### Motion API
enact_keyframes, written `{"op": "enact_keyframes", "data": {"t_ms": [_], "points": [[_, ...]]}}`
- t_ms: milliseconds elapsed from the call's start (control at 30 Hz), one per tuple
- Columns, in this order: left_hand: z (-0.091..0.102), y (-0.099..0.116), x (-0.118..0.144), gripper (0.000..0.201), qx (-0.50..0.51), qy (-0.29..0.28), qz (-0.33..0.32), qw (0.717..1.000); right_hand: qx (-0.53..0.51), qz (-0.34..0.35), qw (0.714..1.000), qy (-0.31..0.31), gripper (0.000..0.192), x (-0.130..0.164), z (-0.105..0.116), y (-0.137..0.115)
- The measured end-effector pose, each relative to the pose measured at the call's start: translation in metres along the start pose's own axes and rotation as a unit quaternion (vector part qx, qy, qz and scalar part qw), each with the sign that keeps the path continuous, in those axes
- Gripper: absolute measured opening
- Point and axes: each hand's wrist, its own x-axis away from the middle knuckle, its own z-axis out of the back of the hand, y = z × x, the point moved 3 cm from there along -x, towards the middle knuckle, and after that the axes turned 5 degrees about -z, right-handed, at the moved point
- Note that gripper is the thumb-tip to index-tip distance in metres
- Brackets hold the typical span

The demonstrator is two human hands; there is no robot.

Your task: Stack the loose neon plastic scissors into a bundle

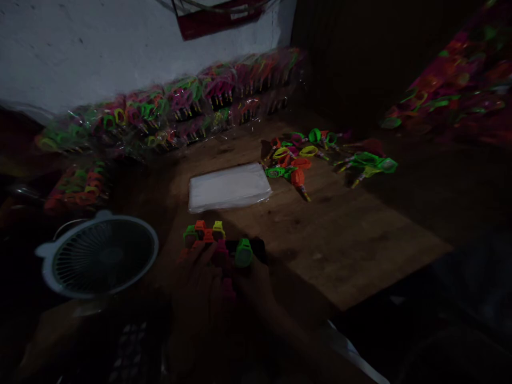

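Note:
The picture is dark. My right hand (pixel 256 282) grips a green toy watch (pixel 244 254), its face turned up, beside a black object (pixel 258 247) that lies mostly hidden. To its left, my left hand (pixel 198 272) rests with fingers stretched over a cluster of toy watches. Of these, an orange toy watch (pixel 200 226), a yellow toy watch (pixel 218 228) and a dark green toy watch (pixel 190 232) show beyond the fingertips. A magenta toy watch (pixel 228 288) shows between the two hands. Shadow hides much of both palms.
A white plastic-wrapped stack (pixel 230 186) lies ahead on the wooden table (pixel 320 245). Loose coloured toy watches (pixel 298 176) are heaped behind it to the right. Bagged watches (pixel 192 96) line the wall. A small fan (pixel 106 255) stands left; another colourful pile (pixel 452 90) rises far right.

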Motion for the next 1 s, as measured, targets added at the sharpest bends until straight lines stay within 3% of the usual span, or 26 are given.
{"op": "enact_keyframes", "data": {"t_ms": [267, 433, 533, 600, 633, 700, 767, 833, 900, 1000], "points": [[0.0, 0.0, 0.002, 0.017, 0.01, -0.016, 0.015, 1.0, 0.066, 0.005, 0.998, 0.005, 0.027, 0.0, 0.001, 0.004], [0.004, 0.004, -0.001, 0.014, 0.006, -0.006, 0.019, 1.0, 0.128, 0.015, 0.991, -0.044, 0.019, 0.006, -0.017, 0.005], [0.004, 0.006, 0.0, 0.015, 0.002, 0.012, 0.013, 1.0, 0.124, 0.059, 0.987, -0.084, 0.02, 0.003, -0.011, -0.01], [0.003, 0.005, 0.001, 0.025, -0.007, 0.023, 0.018, 1.0, 0.131, 0.075, 0.98, -0.126, 0.018, -0.012, 0.011, -0.026], [0.002, 0.004, 0.001, 0.033, -0.015, 0.024, 0.021, 0.999, 0.151, 0.073, 0.979, -0.115, 0.018, -0.024, 0.029, -0.035], [-0.002, 0.003, 0.001, 0.047, -0.032, 0.015, 0.016, 0.999, 0.204, 0.054, 0.978, 0.005, 0.025, -0.055, 0.076, -0.054], [-0.005, 0.001, 0.0, 0.053, -0.049, -0.006, -0.006, 0.999, 0.256, 0.03, 0.95, 0.179, 0.038, -0.087, 0.126, -0.073], [-0.004, 0.0, -0.003, 0.055, -0.071, -0.025, -0.046, 0.996, 0.324, -0.011, 0.907, 0.269, 0.04, -0.114, 0.16, -0.084], [0.0, 0.001, -0.006, 0.055, -0.091, -0.036, -0.083, 0.992, 0.352, -0.034, 0.894, 0.275, 0.029, -0.133, 0.174, -0.086], [0.009, 0.004, -0.006, 0.051, -0.077, -0.058, -0.082, 0.992, 0.322, -0.01, 0.921, 0.22, 0.021, -0.134, 0.165, -0.079]]}}
